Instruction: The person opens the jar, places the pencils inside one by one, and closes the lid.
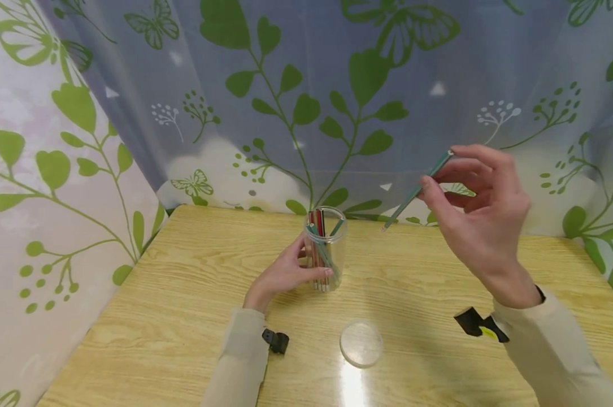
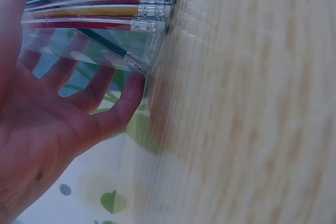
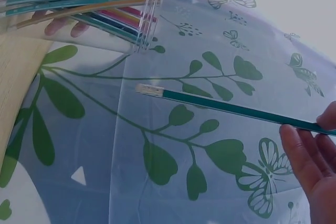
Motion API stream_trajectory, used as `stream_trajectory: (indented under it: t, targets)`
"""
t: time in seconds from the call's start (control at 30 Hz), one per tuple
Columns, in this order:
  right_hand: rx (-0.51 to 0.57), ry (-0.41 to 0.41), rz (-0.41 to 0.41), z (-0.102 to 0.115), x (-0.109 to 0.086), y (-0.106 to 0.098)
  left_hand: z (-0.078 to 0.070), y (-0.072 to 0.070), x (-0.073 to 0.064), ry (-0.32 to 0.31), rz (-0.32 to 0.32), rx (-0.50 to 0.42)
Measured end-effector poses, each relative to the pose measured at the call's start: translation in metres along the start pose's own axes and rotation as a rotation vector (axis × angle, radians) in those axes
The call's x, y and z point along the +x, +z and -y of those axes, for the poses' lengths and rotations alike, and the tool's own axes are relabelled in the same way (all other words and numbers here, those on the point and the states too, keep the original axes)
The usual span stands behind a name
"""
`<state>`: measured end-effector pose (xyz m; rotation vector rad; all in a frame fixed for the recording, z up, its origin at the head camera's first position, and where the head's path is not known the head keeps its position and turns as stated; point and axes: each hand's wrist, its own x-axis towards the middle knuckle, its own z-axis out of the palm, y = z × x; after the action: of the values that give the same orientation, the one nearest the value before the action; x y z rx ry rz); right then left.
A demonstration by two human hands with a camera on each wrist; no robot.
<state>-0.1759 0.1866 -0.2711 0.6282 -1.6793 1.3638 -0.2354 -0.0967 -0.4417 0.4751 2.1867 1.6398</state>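
Note:
A clear jar (image 1: pixel 339 261) stands upright on the table with several pencils (image 1: pixel 317 249) inside, green, red, yellow and dark. My left hand (image 1: pixel 285 271) holds it from the left side, thumb across the front. In the left wrist view the pencils' eraser ends (image 2: pixel 153 10) sit at the jar's bottom. My right hand (image 1: pixel 489 203) is raised to the right of the jar and pinches a green pencil (image 1: pixel 413 192) near its upper end. That pencil slants down to the left, its white eraser (image 3: pixel 149 90) end lowest, apart from the jar.
A round clear lid (image 1: pixel 361 343) lies flat on the wooden table (image 1: pixel 184 316), in front of the jar. Behind the table hangs a blue and white curtain (image 1: pixel 306 113) with green leaves and butterflies. Another patterned sheet (image 1: pixel 42 226) borders the left side.

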Motion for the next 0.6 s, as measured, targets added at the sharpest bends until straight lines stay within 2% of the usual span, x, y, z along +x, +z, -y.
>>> stream_trajectory:
  t: [0.13,0.3,0.47,0.6]
  targets:
    - [0.130,-0.065,-0.052,0.000,0.002,0.009,0.000,0.000,0.000,-0.008,-0.010,0.001]
    - [0.253,-0.130,-0.077,0.002,0.003,0.022,0.000,0.000,0.001,-0.004,-0.009,-0.006]
    - [0.304,-0.149,-0.096,0.006,0.001,0.034,-0.001,0.001,0.001,-0.027,-0.014,-0.006]
    - [0.331,-0.144,-0.081,0.007,0.000,0.041,-0.001,0.001,0.000,-0.034,-0.016,-0.013]
